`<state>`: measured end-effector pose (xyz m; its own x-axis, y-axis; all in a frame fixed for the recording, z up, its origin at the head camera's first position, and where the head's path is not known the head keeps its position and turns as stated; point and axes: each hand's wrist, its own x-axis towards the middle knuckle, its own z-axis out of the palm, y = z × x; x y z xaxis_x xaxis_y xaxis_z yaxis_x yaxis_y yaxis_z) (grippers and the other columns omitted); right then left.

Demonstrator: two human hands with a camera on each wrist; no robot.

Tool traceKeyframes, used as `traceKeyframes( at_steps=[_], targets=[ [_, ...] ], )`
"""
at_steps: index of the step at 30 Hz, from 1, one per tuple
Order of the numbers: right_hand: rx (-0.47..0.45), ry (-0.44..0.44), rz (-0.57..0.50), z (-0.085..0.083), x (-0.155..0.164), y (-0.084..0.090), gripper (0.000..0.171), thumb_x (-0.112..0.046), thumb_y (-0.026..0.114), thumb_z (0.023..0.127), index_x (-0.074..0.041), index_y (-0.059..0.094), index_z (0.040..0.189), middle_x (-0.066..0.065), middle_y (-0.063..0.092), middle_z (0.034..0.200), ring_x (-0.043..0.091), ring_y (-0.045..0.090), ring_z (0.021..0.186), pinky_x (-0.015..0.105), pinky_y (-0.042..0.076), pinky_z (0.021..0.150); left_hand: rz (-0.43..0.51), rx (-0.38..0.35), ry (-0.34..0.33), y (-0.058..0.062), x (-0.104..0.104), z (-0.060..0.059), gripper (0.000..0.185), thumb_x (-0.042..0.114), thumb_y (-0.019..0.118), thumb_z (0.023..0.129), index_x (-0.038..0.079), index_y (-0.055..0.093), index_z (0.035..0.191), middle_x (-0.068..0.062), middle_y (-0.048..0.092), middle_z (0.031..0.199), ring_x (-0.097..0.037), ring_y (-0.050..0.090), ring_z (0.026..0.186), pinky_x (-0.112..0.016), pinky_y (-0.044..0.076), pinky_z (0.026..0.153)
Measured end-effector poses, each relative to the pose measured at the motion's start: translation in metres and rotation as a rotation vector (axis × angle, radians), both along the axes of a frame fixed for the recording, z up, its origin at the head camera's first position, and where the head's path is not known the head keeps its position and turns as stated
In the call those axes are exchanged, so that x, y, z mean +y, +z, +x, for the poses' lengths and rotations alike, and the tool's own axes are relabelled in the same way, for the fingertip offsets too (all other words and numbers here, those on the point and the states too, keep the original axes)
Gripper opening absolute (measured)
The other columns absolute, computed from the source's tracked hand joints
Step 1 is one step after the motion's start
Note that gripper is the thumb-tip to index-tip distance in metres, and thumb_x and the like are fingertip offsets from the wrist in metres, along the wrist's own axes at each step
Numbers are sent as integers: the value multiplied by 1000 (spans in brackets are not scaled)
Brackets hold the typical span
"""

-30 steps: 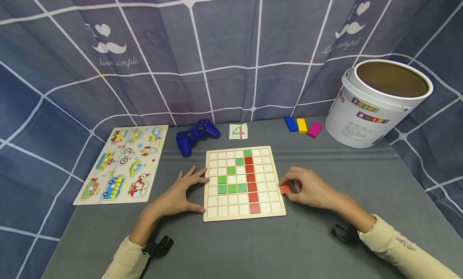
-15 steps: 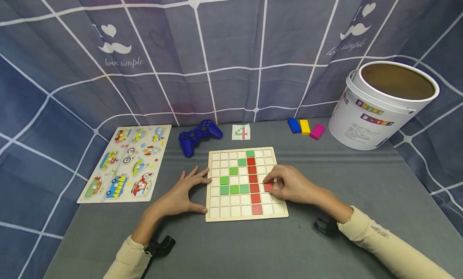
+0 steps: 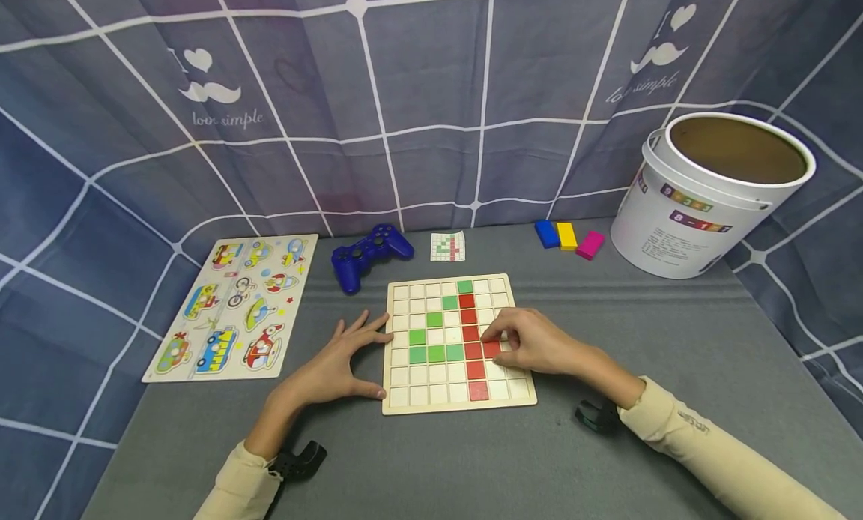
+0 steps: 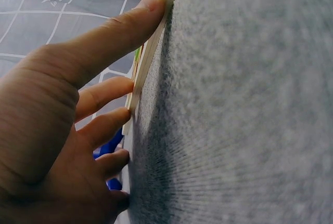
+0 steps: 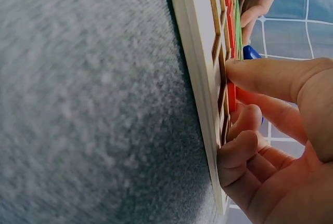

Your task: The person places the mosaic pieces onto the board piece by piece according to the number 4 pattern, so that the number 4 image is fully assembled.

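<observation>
Wooden grid board lies on the grey felt surface, near the middle, with green and red tiles set in its cells. The right hand rests over the board's right half, fingers curled and pinching a red tile just right of the red column; most of that tile is hidden under the fingertips. The left hand lies flat with fingers spread wide, thumb and fingertips touching the board's left edge. Open felt stretches right of the board up to a white bucket at the far right. A picture puzzle sits well to the left, a blue game controller just beyond the board's far edge.
</observation>
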<state>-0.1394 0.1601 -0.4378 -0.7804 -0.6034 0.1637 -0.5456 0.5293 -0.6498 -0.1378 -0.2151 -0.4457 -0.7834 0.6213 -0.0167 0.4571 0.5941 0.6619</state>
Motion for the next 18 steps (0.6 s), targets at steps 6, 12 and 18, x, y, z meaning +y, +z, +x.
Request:
traceKeyframes(
  at_steps=[6, 12, 18],
  targets=[
    [-9, -19, -6, 2, 2, 2, 28, -8, 86, 75, -13, 78, 101, -3, 63, 84, 8, 53, 59, 24, 44, 55, -5, 0, -6, 0, 1, -1, 87, 40, 93, 66, 17, 56, 142, -3, 25, 164, -40, 8, 150, -68, -5, 114],
    [33, -92, -17, 8, 20, 2, 34, -15, 85, 78, -12, 74, 109, -4, 65, 86, 6, 55, 65, 24, 46, 59, -9, 4, 2, 2, -1, 0, 85, 43, 92, 68, 17, 57, 141, -1, 26, 164, -37, 9, 151, -66, -4, 115],
    [218, -209, 97, 24, 55, 9, 42, -24, 83, 82, -10, 71, 120, 1, 68, 106, 11, 60, 79, 29, 50, 63, -133, 122, 62, 13, -6, 4, 80, 56, 79, 79, 14, 56, 143, -6, 32, 161, -37, 15, 150, -65, 7, 117]
  ],
)
